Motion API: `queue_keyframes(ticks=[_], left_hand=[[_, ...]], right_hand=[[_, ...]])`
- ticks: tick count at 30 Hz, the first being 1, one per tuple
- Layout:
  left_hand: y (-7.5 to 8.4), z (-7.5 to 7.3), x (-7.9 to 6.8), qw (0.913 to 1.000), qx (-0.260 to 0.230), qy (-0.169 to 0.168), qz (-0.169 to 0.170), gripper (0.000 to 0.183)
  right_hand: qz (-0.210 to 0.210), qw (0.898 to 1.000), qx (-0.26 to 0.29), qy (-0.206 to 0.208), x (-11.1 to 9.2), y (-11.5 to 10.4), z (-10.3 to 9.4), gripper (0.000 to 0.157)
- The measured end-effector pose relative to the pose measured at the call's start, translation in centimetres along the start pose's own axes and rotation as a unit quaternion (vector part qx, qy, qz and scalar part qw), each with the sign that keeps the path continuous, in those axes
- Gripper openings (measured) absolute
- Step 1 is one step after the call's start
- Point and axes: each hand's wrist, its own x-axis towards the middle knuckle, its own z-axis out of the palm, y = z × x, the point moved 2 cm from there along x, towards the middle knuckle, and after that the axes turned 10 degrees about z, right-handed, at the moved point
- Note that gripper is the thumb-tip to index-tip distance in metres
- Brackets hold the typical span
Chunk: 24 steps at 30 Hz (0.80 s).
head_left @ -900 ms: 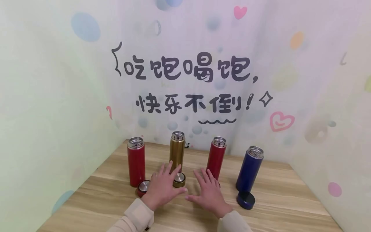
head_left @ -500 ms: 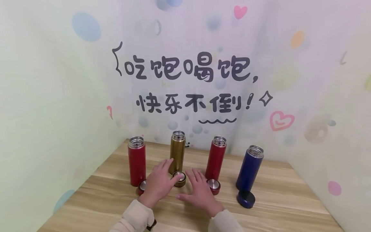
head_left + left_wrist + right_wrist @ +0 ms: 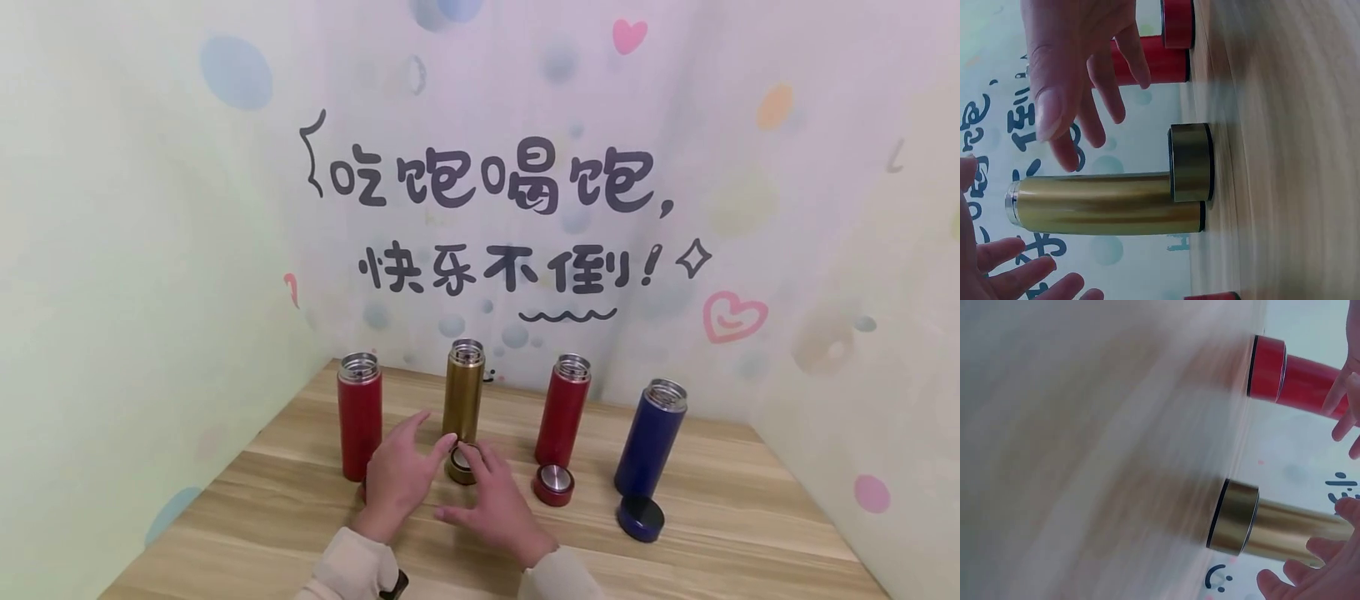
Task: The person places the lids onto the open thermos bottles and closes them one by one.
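My left hand [image 3: 401,475] hovers with spread fingers in front of the left red thermos [image 3: 362,429], mostly covering that flask's lid. My right hand [image 3: 497,510] is held beside it, fingers apart, overlapping the gold lid [image 3: 459,475] in the head view. Both wrist views show a gap between the hands and the gold lid [image 3: 1191,162], which stands before the upright gold thermos [image 3: 1104,203]. Neither hand holds anything. To the right stand a second red thermos [image 3: 562,412] with its red lid [image 3: 553,486], and a blue thermos [image 3: 651,437] with its blue lid [image 3: 641,518].
All the flasks are uncapped, steel rims showing, in a row along the back of the wooden table [image 3: 735,533]. Behind them hangs a pale printed backdrop [image 3: 510,100] with dark lettering, and light panels flank the table. A small black object [image 3: 393,585] shows by the left cuff.
Both hands have shifted left relative to the flasks, the right one further. It has uncovered the right red lid and now partly covers the gold lid. Flasks and lids stay in place.
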Motion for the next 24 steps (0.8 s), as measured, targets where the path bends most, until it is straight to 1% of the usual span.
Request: queue_keyframes(ticks=[3,7,10,13,17,19,24], left_hand=[[-0.2,-0.1,-0.1,0.9999,-0.008,0.006,-0.013,0.062],[-0.6,-0.3,-0.3,0.9990,-0.023,0.028,-0.026,0.056],[-1.0,-0.3,-0.4,0.9976,-0.036,0.046,-0.037,0.051],[-1.4,-0.6,-0.4,0.9959,-0.053,0.061,-0.041,0.050],[-1.7,-0.9,-0.5,0.9917,-0.083,0.086,-0.048,0.046],[-1.9,-1.1,-0.5,0.9888,-0.095,0.100,-0.056,0.043],[-2.6,-1.6,-0.6,0.9834,-0.100,0.129,-0.079,0.041]], right_hand=[[0.012,1.000,0.013,-0.016,0.0,-0.5,0.3,0.090],[0.029,0.998,0.022,-0.043,0.0,-1.1,0.5,0.091],[0.030,0.998,0.020,-0.049,0.0,-1.4,0.8,0.092],[0.040,0.997,0.021,-0.055,0.0,-1.7,1.1,0.092],[0.059,0.995,0.033,-0.071,0.1,-2.1,1.6,0.091],[0.062,0.995,0.037,-0.076,0.2,-2.4,1.7,0.091],[0.061,0.994,0.049,-0.083,0.5,-3.1,2.1,0.091]])
